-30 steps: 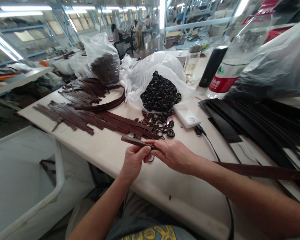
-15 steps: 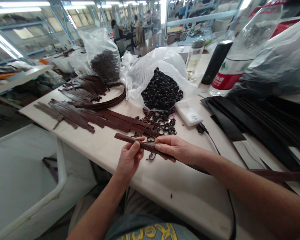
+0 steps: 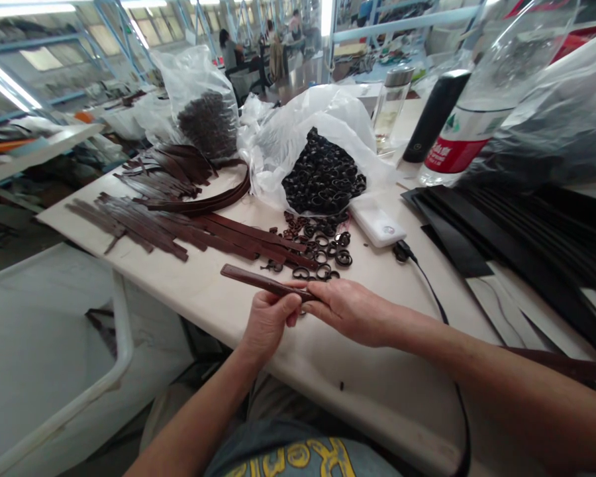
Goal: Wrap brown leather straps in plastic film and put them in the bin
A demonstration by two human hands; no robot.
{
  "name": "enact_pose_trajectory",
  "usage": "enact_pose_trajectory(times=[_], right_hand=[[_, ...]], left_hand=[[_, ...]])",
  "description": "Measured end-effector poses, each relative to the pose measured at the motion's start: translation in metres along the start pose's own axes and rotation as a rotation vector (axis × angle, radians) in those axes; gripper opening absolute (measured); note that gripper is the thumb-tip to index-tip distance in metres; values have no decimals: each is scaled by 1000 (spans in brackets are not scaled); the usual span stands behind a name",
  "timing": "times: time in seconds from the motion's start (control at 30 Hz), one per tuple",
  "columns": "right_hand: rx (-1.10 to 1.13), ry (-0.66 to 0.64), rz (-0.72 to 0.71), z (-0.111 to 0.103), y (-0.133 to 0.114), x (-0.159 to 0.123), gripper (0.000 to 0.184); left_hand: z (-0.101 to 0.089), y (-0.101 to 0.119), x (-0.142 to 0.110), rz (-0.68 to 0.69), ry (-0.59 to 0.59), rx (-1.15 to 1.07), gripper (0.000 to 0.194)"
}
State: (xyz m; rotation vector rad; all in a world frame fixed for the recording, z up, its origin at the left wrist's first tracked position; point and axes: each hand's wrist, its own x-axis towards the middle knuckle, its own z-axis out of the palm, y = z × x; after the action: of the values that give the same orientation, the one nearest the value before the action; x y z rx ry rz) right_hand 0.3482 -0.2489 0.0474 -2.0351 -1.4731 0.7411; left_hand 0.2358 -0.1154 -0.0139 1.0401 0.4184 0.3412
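Observation:
Between my hands is a brown leather strap [image 3: 251, 277], its free end pointing left over the table. My left hand [image 3: 271, 321] is closed on it, thumb on top. Right beside it, my right hand [image 3: 350, 310] pinches the same strap, fingertips nearly touching the left thumb. The strap's far end runs under my right forearm and shows again as a brown strip [image 3: 561, 363] at the right edge. Small dark leather loops [image 3: 322, 255] lie just beyond my hands. Flat brown straps [image 3: 228, 238] are spread to the left of the loops.
A plastic bag [image 3: 273, 182] of black loops [image 3: 322, 175] stands behind, next to a white power bank [image 3: 377, 224] with a black cable [image 3: 430, 288]. Black strips [image 3: 516, 245] lie at right, below a large bottle [image 3: 457, 149]. A white bin [image 3: 122, 331] stands at lower left.
My right hand slid right along the strap, then came back against my left hand. More of the strap now sticks out on the left than a second ago.

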Motion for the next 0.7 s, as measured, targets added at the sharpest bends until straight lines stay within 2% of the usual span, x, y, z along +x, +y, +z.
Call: enact_pose_trajectory(times=[0.07,0.13,0.17,0.23,0.27,0.33,0.4,0.43,0.5,0.57,0.6,0.63,0.7], right_hand=[[68,-4,-43,0,2,0,32],[44,1,-21,-2,2,0,31],[1,41,9,-3,2,0,29],[-107,226,24,-7,-2,-3,28],[-152,351,-19,-9,-5,-5,27],[-196,537,-213,-11,-12,-11,21],[-223,558,-429,-9,-19,-18,15],[-263,563,-493,-8,-22,-21,11],[-406,656,-546,-6,-27,-28,11],[-524,801,-573,-4,-32,-34,26],[-515,812,-602,-2,-35,-36,30],[-442,763,-628,0,-38,-38,33],[-106,534,-610,10,-42,-36,36]], left_hand=[[0,-6,-1,-10,-38,51,32],[0,-9,-1,5,-46,75,30],[0,-8,0,19,-47,78,30],[1,-1,3,60,-27,43,31],[3,5,5,84,-4,4,32],[7,18,8,137,53,-94,33],[11,34,10,195,86,-168,31],[13,41,10,232,92,-186,30],[15,55,10,323,111,-198,27],[15,66,8,428,156,-202,25],[15,71,7,470,184,-210,25],[15,74,5,497,206,-222,25],[18,79,0,516,223,-246,24]])
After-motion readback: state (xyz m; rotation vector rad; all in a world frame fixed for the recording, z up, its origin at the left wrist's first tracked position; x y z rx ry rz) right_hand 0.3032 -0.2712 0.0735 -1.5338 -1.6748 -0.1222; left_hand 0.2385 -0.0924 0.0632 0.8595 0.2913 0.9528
